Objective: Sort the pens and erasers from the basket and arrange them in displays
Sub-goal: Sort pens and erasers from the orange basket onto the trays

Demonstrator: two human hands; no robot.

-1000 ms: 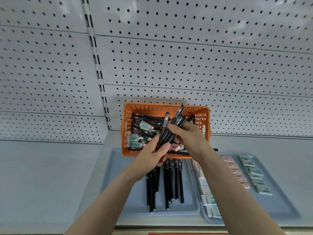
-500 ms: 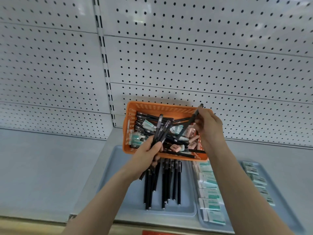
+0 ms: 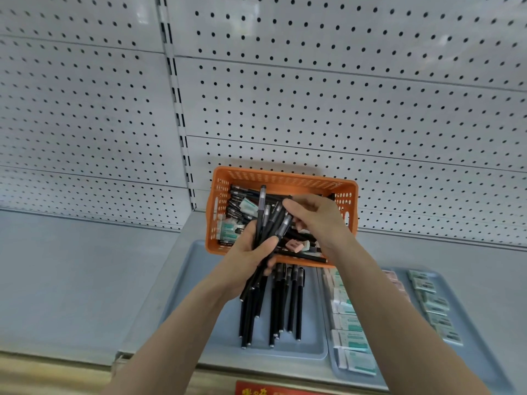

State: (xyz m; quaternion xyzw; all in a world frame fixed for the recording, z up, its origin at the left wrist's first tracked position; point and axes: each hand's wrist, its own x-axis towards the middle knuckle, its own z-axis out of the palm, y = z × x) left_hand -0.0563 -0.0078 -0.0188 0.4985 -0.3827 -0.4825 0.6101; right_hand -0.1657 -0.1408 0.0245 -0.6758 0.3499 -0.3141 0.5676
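Note:
An orange basket (image 3: 285,178) stands on the shelf against the pegboard, holding black pens and boxed erasers, among them a pink eraser (image 3: 295,246). My left hand (image 3: 248,260) grips a bundle of black pens (image 3: 268,223) upright over the basket's front edge. My right hand (image 3: 319,220) is over the basket with curled fingers, pinching a pen at the bundle's right side. Below, several black pens (image 3: 285,303) lie side by side on a blue tray (image 3: 199,280). Rows of erasers (image 3: 350,329) lie on a second blue tray (image 3: 470,352) to the right.
A white pegboard wall (image 3: 313,109) rises behind the basket. The grey shelf (image 3: 71,280) stretches to the left of the trays. A red label (image 3: 271,390) shows at the shelf's front edge. My right forearm covers part of the eraser tray.
My right hand lifted a pen from the basket's back right and carried it left to the bundle in my left hand. The left hand rose slightly with the bundle.

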